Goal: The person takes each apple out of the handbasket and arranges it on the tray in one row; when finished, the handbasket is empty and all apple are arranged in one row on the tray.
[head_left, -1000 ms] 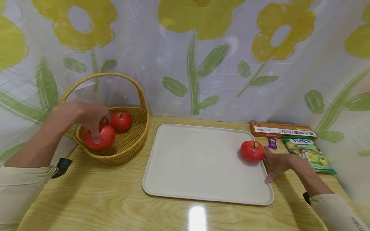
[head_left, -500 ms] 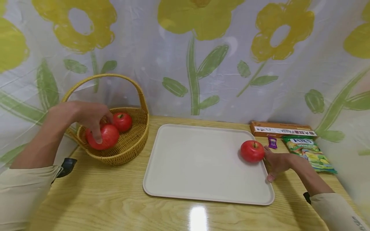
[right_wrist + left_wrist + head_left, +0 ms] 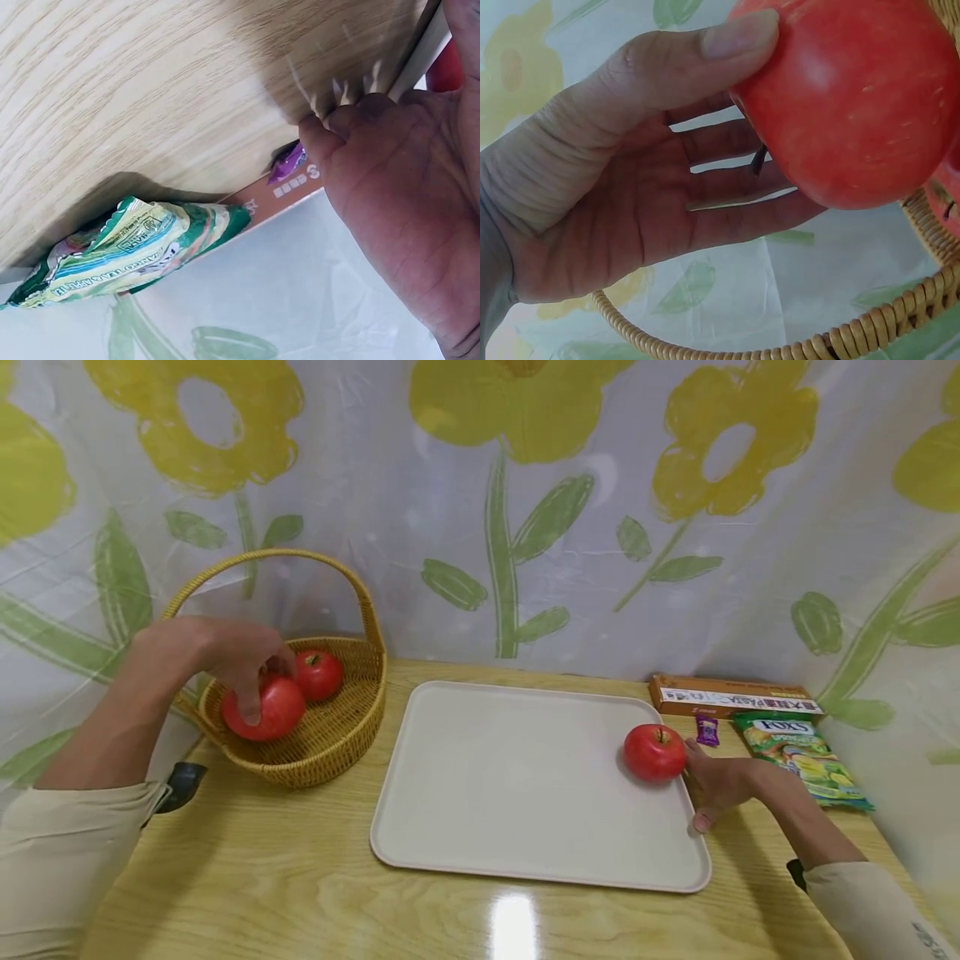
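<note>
In the head view, my left hand (image 3: 238,662) reaches into the wicker basket (image 3: 330,758) and grips a large red apple (image 3: 276,708) from above. The left wrist view shows the thumb on one side of this apple (image 3: 855,105) and the fingers behind it, its dark stem towards the palm. Beside it in the basket sits another red apple (image 3: 320,675). On the right, my right hand (image 3: 716,785) holds the right edge of the pale tray (image 3: 517,785), thumb at the rim. A third red apple (image 3: 654,753) rests on the tray close to those fingers.
Behind the right hand lie a brown pasta box (image 3: 735,696), a small purple-wrapped sweet (image 3: 707,731) and a green candy bag (image 3: 802,756). The basket's tall handle (image 3: 300,553) arches over the left hand. A flowered cloth (image 3: 360,485) hangs behind the wooden table (image 3: 300,877).
The left hand and its apple shift slightly right, then lift a little within the basket. The right hand, tray and apple on it stay in place.
</note>
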A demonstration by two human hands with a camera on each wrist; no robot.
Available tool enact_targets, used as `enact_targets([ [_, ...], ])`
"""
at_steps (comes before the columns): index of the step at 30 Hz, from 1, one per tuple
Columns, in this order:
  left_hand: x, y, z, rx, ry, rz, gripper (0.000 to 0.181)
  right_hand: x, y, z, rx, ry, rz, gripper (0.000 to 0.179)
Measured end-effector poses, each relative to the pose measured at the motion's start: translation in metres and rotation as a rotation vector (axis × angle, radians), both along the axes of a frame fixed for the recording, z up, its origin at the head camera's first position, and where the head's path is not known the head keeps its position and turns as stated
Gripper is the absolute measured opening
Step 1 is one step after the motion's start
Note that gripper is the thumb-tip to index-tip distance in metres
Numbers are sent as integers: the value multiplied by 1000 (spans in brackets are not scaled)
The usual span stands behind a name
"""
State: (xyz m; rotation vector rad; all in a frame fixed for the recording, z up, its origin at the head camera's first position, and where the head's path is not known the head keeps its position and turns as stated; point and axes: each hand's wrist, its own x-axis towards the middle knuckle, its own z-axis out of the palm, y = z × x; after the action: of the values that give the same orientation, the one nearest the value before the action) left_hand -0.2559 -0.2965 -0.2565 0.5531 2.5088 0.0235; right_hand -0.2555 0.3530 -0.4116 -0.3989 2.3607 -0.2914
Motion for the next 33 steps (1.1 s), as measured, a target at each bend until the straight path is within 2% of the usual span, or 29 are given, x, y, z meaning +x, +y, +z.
enact_targets([
  [6,-1,3,0,15,23,-15,62,0,0,1,13,15,18,149],
  [12,-1,16,2,37,44,-11,68,-1,-2,0,-2,10,12,149],
  [18,0,39,4,61,91,-23,67,0,-2,0,19,-3,-5,149],
  [24,1,65,6,82,130,-38,64,1,-4,3,20,8,12,149],
  [33,1,105,9,202,111,-73,58,1,-4,4,54,10,0,150],
])
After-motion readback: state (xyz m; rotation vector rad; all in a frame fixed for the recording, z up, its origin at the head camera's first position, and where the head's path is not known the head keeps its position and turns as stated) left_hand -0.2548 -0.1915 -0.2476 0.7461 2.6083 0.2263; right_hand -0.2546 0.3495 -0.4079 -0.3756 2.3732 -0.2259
